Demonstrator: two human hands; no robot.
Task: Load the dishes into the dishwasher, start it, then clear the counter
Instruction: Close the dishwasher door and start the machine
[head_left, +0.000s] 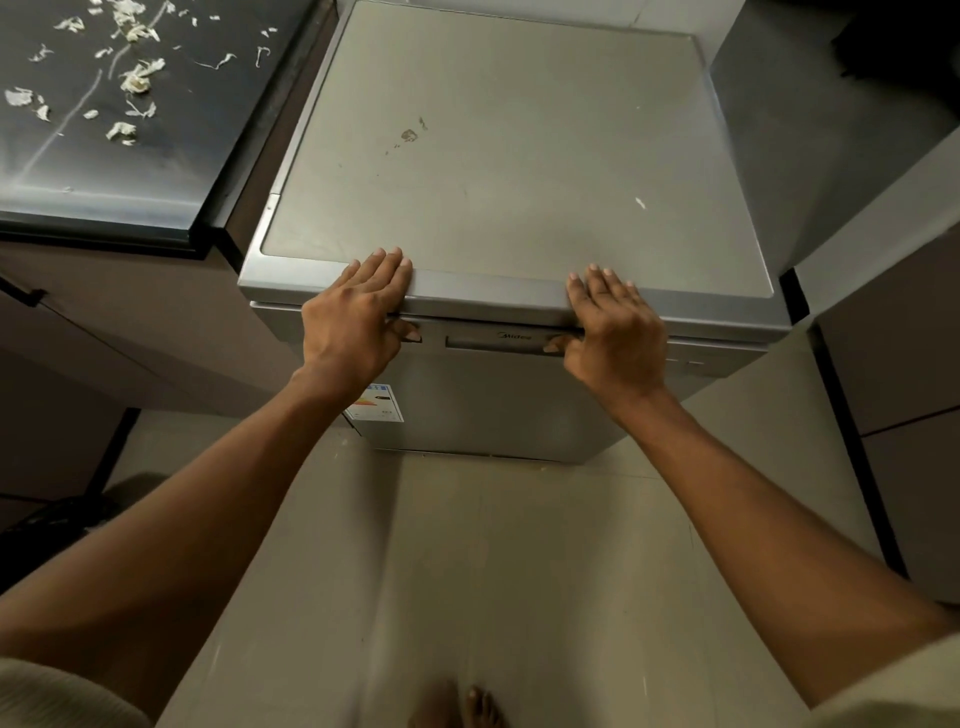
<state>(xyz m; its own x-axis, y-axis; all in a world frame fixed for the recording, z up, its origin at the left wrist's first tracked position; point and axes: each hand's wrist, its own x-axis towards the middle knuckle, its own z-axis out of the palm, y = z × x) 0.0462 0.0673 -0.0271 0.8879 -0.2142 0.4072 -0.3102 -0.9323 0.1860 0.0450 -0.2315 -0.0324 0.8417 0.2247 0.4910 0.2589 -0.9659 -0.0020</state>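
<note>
Silver-grey metal forms the dishwasher (509, 156), which is set just beside the dark counter (156, 171), its door closed. The left hand (358, 317) and the right hand (613, 332) are laid on the front edge of its top, with fingers straight and flat and thumbs tucked below against the door's upper strip. The right thumb seems to be placed in the handle recess (498, 343), though shadow obscures it. Pale scraps (135, 78) are scattered over the counter.

Your view is dim and greyish; soft glare streaks the dark counter (156, 161) upper left, edges bow outward, your foot (439, 704) is blurred.
</note>
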